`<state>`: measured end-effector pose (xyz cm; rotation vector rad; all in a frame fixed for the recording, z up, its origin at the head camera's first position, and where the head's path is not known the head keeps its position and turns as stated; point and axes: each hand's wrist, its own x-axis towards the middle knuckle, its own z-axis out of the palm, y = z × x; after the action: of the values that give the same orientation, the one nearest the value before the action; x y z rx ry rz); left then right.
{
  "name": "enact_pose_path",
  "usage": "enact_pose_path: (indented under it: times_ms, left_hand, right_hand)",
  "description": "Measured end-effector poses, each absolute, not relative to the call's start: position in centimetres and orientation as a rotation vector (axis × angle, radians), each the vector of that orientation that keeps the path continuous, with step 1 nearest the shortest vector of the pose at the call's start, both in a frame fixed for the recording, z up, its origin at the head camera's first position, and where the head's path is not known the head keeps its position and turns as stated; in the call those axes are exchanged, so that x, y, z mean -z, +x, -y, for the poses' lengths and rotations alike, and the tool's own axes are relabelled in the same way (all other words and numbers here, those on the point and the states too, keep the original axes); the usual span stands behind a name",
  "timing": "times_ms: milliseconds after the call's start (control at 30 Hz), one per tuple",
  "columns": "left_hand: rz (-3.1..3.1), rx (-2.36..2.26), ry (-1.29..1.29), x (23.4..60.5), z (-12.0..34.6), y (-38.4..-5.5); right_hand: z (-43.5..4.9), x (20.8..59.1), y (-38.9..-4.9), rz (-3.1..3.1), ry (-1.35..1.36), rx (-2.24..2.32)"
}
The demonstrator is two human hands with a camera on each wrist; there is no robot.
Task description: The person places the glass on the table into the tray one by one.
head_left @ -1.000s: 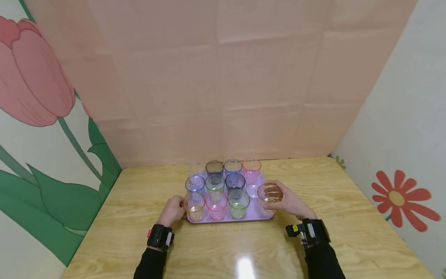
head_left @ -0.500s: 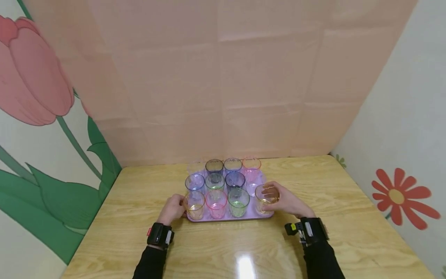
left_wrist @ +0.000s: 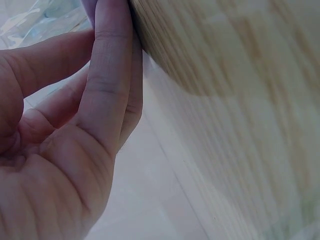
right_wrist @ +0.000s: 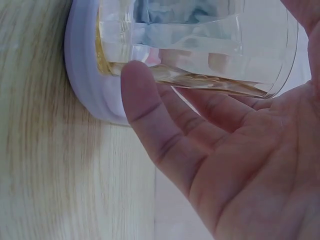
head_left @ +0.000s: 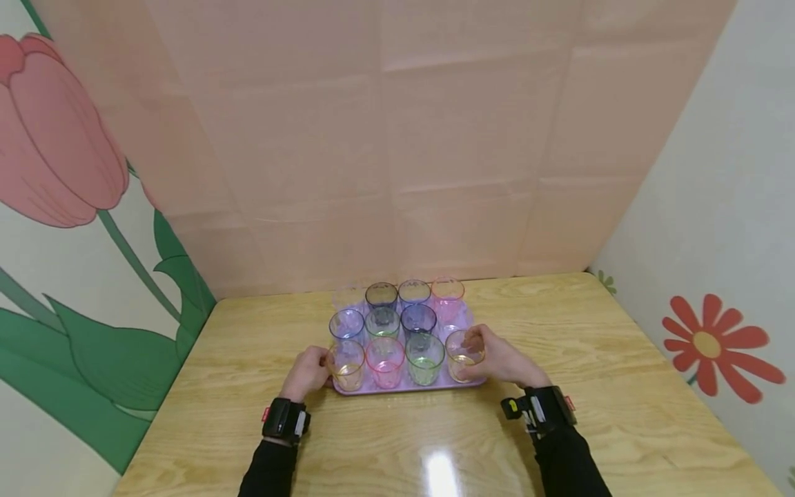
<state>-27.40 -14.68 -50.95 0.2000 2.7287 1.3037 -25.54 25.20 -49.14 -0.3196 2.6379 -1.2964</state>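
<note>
A lilac tray (head_left: 404,388) on the table bears several clear tumblers in rows, with tinted rims. My right hand (head_left: 506,362) holds a yellow-tinted tumbler (head_left: 462,357) at the tray's front right corner, beside a green tumbler (head_left: 425,362). In the right wrist view, fingers curve along this tumbler's side (right_wrist: 200,55), and its base is at the tray surface just inside the rim (right_wrist: 80,75). My left hand (head_left: 307,373) pinches the tray's left edge near another yellow tumbler (head_left: 348,362); the left wrist view shows thumb and fingers meeting at the lilac edge (left_wrist: 89,10).
The front row also has a pink tumbler (head_left: 386,366). Behind it stand blue (head_left: 347,326), dark blue (head_left: 419,321) and red-rimmed (head_left: 448,297) ones. The wooden table (head_left: 373,442) meets a pink paper backdrop (head_left: 385,172), with painted walls at both sides.
My right hand has brought the yellow tumbler leftward and down into the front row, closer to the green tumbler. The left hand has stayed at the tray's edge.
</note>
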Motion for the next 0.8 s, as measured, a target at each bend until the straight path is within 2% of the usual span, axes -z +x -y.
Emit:
enact_pose_path:
  times_ms: [333,800]
  left_hand:
    - [-2.739,-1.279,0.193,50.9,14.9,-27.4]
    - [-2.733,-1.389,0.176,50.6,15.1,-27.4]
  right_hand:
    - [-25.0,48.9,-25.1,-2.612,-0.388,1.317]
    - [-28.0,47.4,-24.4,-2.635,-0.409,1.217]
